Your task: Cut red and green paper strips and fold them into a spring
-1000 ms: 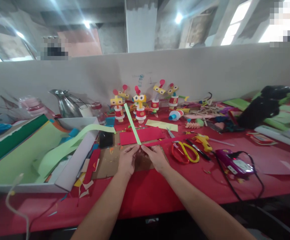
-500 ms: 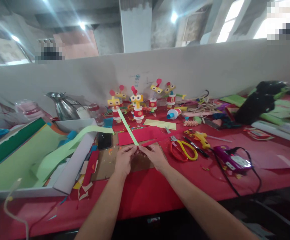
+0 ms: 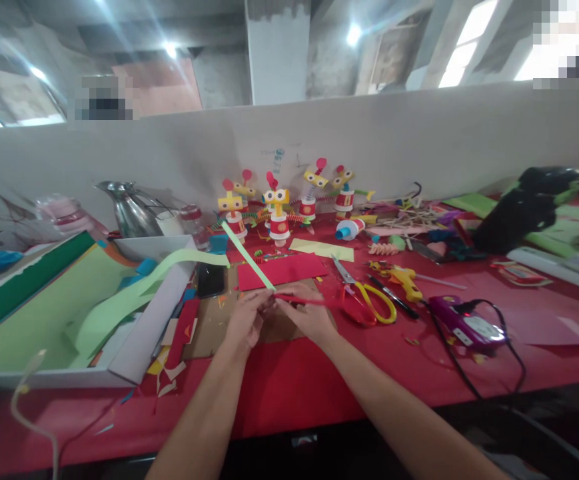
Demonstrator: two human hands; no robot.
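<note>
My left hand [image 3: 246, 316] pinches the near end of a light green paper strip [image 3: 246, 256], which slants up and away to the left. Close against it, my right hand [image 3: 311, 317] is closed at the same spot, where a narrow red paper strip [image 3: 302, 299] meets the green one. The red strip lies across the back of my right hand's fingers. Beneath both hands is a brown cardboard sheet [image 3: 204, 339]. A red paper rectangle [image 3: 284, 270] lies just beyond them. My fingertips partly hide where the two strips meet.
Scissors [image 3: 388, 315] with red and yellow handles, a black pen [image 3: 394, 297], a yellow glue gun [image 3: 406, 283] and a purple power strip [image 3: 464, 325] lie right. Left are a phone [image 3: 211, 280] and a paper-filled box [image 3: 132, 373]. Several paper-cup robot figures [image 3: 279, 228] stand behind.
The red strip has swung from pointing away to the right to lying across my right hand. The green strip's far end has tipped left. The view has shifted slightly.
</note>
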